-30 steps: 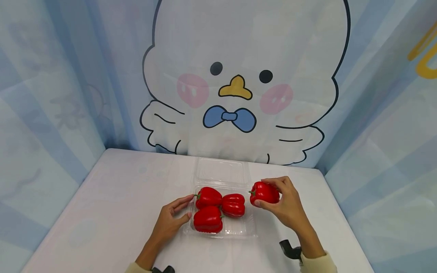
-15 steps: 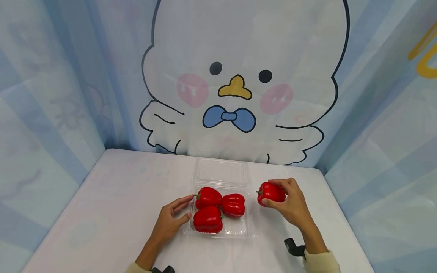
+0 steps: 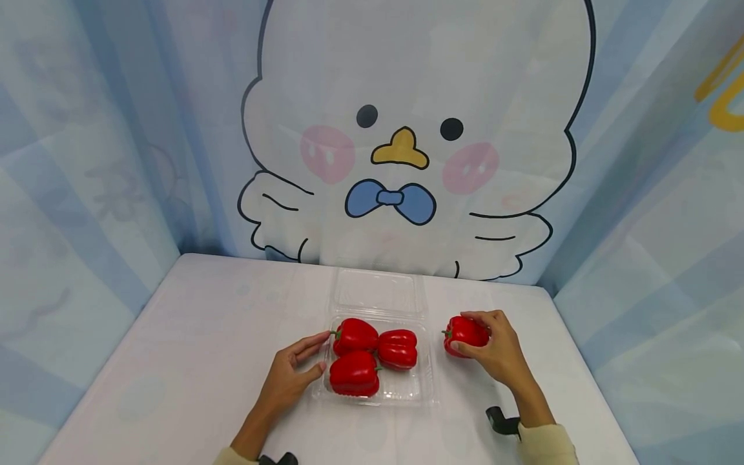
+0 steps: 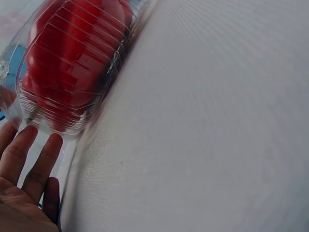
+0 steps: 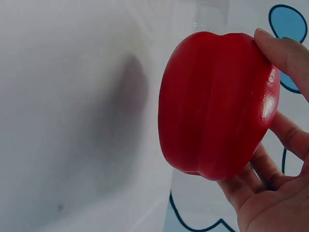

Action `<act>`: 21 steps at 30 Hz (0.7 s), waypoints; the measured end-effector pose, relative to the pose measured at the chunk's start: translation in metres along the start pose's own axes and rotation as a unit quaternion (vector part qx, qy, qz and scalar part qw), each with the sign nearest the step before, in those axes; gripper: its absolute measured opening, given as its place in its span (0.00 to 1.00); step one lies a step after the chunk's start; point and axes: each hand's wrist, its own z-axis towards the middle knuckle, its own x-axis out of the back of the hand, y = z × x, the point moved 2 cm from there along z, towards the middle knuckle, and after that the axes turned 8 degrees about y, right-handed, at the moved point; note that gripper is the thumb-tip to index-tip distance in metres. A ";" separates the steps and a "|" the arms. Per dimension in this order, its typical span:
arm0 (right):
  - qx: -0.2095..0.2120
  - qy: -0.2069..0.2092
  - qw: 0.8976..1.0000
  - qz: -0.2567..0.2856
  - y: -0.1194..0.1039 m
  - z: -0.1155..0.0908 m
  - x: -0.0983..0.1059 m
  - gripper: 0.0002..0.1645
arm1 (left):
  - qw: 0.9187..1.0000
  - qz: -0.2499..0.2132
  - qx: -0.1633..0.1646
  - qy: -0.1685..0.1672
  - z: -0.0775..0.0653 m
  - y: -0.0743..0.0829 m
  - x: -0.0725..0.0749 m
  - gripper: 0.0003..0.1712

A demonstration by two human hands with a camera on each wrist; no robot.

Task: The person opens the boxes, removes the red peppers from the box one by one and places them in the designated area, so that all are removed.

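Note:
My right hand [image 3: 500, 345] grips a red bell pepper [image 3: 465, 334] to the right of the clear plastic clamshell box [image 3: 427, 381]. In the right wrist view this bell pepper [image 5: 217, 106] sits between thumb and fingers, its shadow on the table beside it. Three more red bell peppers lie inside the box: one at the back left [image 3: 356, 336], one at the front left [image 3: 354, 374] and one at the right [image 3: 398, 350]. My left hand [image 3: 290, 374] is at the box's left side, its straight fingers [image 4: 46, 164] right at the ribbed wall in the left wrist view.
The box's lid [image 3: 378, 290] is folded back flat behind it, near the rear edge of the white table [image 3: 192, 361]. Curtains with a cartoon bird [image 3: 401, 97] enclose the table at the back and sides. A black wrist mount [image 3: 501, 421] sits at the right wrist.
My right hand has carried its bell pepper rightward, away from the box, then lowered it toward the table. The left hand and the box have stayed in place.

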 end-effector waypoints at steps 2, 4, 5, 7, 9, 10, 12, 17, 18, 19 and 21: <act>-0.002 -0.003 1.000 -0.002 0.004 0.001 -0.002 0.42 | 1.000 -0.003 -0.001 0.000 0.000 0.000 0.000 0.31; -0.004 -0.007 1.000 -0.004 0.008 0.003 -0.005 0.41 | 1.000 -0.006 -0.004 -0.001 0.000 0.001 0.000 0.31; -0.005 -0.008 1.000 -0.004 0.010 0.003 -0.006 0.41 | 1.000 -0.007 -0.005 -0.001 0.000 0.001 0.000 0.31; -0.008 -0.011 1.000 -0.006 0.013 0.004 -0.009 0.41 | 1.000 -0.009 -0.005 -0.002 0.000 0.001 0.000 0.30; -0.012 -0.013 1.000 -0.010 0.016 0.004 -0.010 0.41 | 1.000 -0.010 -0.004 -0.003 0.000 0.001 0.000 0.30; -0.014 -0.013 1.000 -0.011 0.017 0.005 -0.011 0.41 | 1.000 -0.009 -0.003 -0.003 0.000 0.001 0.000 0.30; -0.018 -0.015 1.000 -0.013 0.018 0.005 -0.012 0.42 | 1.000 -0.008 -0.001 -0.002 0.000 0.002 0.000 0.30; -0.025 -0.018 0.999 -0.014 0.019 0.005 -0.014 0.43 | 1.000 -0.002 -0.001 -0.001 0.000 0.002 0.000 0.31; -0.025 -0.019 0.999 -0.015 0.019 0.005 -0.014 0.43 | 1.000 -0.001 -0.001 -0.001 0.000 0.002 0.000 0.31; -0.026 -0.018 0.999 -0.015 0.019 0.005 -0.014 0.43 | 1.000 0.000 0.000 0.000 0.000 0.002 0.000 0.31; -0.026 -0.019 0.999 -0.016 0.019 0.005 -0.014 0.43 | 1.000 0.000 0.000 0.000 -0.001 0.002 0.000 0.31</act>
